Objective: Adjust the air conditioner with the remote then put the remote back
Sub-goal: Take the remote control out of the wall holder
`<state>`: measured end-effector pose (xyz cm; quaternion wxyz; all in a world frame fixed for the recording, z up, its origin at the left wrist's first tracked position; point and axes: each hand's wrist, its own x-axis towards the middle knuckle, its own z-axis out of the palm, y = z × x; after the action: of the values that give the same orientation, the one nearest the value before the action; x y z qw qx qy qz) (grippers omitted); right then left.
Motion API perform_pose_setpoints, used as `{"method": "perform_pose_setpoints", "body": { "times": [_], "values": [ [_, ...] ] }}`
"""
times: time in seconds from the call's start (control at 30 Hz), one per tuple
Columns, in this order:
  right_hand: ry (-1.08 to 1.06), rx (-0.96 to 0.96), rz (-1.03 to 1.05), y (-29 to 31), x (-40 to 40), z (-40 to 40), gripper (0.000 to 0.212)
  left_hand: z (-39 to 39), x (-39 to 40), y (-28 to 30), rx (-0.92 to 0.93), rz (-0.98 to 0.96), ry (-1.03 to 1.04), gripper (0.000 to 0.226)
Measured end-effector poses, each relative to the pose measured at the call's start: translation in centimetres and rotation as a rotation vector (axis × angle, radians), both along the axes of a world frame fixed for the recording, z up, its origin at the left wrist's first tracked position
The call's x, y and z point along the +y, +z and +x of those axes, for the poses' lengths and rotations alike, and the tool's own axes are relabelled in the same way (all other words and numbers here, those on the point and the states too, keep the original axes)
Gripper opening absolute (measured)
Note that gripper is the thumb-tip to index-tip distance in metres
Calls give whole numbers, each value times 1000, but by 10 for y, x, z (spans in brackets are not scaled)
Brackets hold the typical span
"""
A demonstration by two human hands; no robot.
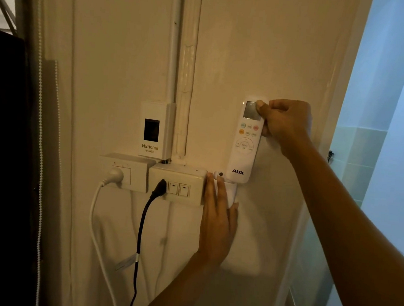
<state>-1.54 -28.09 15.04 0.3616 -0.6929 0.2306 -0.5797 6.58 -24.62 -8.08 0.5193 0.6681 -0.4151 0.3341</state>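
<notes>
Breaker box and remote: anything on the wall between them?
In the head view, a painted-over vertical cable conduit runs between the breaker box and the remote; the rest is bare wall. The right hand holds the remote's top.

"AUX" on remote [245, 142]; "National" on breaker box [154, 130]

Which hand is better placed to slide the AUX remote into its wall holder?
The right hand: it already grips the remote at its top, above the holder. The left hand is flat against the holder, steadying it.
</notes>
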Motion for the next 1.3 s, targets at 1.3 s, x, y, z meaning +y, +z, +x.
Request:
{"method": "perform_pose_setpoints", "body": {
  "times": [1.3],
  "values": [
    [578,254,292,-43,98,-74,34,-73,207,94,734,203,-863,31]
  ]
}}
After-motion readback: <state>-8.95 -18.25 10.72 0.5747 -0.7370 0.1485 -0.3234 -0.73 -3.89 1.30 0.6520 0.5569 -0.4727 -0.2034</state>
